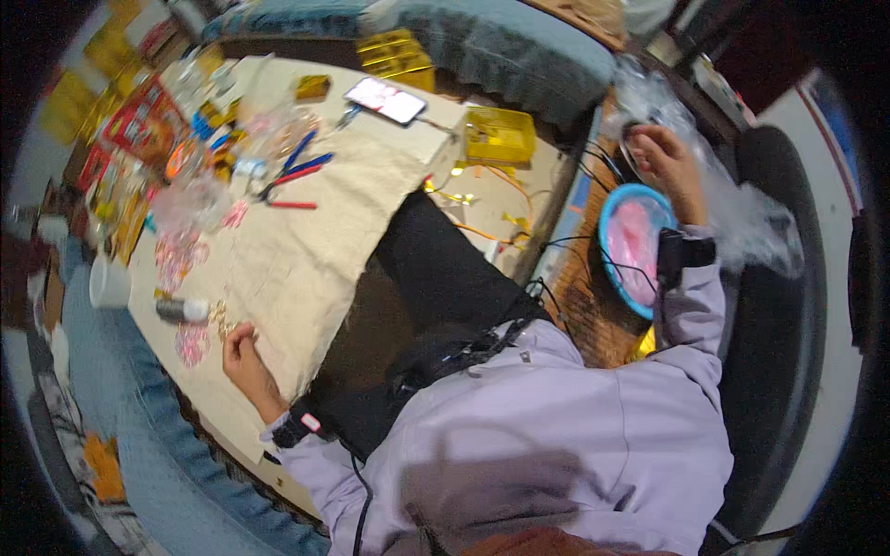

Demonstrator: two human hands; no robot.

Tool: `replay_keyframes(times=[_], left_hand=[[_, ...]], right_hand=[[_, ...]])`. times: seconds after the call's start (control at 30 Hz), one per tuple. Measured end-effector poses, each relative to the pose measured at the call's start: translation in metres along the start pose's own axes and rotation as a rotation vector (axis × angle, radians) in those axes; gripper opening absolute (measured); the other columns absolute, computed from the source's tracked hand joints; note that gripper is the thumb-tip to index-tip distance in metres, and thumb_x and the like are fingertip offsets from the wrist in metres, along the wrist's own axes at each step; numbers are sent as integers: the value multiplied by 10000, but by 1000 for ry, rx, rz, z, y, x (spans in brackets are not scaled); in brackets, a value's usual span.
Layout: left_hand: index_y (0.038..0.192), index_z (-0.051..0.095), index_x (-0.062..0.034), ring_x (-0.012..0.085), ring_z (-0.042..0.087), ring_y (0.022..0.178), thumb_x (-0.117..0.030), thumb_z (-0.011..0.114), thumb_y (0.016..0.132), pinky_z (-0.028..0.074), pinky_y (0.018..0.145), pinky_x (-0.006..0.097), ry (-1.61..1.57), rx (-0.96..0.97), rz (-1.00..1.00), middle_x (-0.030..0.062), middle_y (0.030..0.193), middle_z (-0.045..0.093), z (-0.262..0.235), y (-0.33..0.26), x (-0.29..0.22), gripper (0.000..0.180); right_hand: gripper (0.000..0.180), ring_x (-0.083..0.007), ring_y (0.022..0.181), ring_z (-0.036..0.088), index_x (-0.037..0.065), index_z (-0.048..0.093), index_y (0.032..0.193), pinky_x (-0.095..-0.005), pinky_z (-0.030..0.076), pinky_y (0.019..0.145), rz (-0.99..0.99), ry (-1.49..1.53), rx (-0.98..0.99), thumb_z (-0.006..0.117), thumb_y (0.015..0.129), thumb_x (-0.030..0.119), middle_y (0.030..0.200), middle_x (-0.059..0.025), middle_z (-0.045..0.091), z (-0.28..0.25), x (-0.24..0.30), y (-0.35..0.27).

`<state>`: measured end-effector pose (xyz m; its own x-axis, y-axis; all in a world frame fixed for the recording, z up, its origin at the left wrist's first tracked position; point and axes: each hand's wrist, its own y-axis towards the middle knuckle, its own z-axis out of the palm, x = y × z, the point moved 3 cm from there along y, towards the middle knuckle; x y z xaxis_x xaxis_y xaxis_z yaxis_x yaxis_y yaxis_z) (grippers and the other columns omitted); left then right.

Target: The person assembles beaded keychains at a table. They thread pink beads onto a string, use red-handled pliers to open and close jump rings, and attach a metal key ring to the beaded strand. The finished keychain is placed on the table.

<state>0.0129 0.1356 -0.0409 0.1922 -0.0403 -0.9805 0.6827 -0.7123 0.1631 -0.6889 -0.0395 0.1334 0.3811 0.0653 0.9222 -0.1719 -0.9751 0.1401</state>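
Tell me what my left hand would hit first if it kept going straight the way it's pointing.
Probably the small gold pieces just beyond the left hand on the beige cloth, then the small white-capped bottle; depth is hard to judge.

Lit phone screen (385, 99) on table; red-yellow packages (144, 125) left.

A broad stretch of bare cloth (306, 250) is left open in the middle of the tabletop (232, 408), between the left hand (243, 357) at the near edge and the pliers (295, 178) farther in. The far-left corner is crowded with packets (139, 125) and clear bags (190, 199). A phone (385, 99) and a yellow box (499, 136) stand along the far edge. Beside the right hand (669, 157), passage is narrowed by a blue bowl (612, 269), crumpled plastic wrap (742, 213) and black wires (593, 167).
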Motion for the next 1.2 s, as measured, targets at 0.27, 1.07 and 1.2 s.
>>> replay_keyframes(times=[0.27,1.07,1.2], left_hand=[[1039,675,19,163,645,988,29,540,998,519,899,279,-100,28,0,88,1070,688,-4,4,5,141],[1034,658,21,162,641,900,63,533,942,536,835,269,-109,-6,-3,81,1017,673,-3,-31,5,161],[1002,673,11,143,616,868,42,548,902,506,801,249,-74,-30,33,66,981,672,-3,-36,1,163]], right_hand=[[248,-179,898,690,-36,669,1210,-302,582,788,473,11,-92,596,1015,99,1024,-90,705,-167,-169,-95],[201,-257,951,729,29,768,979,-392,566,854,396,-911,329,637,831,65,930,-154,755,-84,-300,-30],[216,-394,973,711,87,789,997,-464,547,851,96,-971,193,645,851,155,1009,-224,739,-68,-316,-39]])
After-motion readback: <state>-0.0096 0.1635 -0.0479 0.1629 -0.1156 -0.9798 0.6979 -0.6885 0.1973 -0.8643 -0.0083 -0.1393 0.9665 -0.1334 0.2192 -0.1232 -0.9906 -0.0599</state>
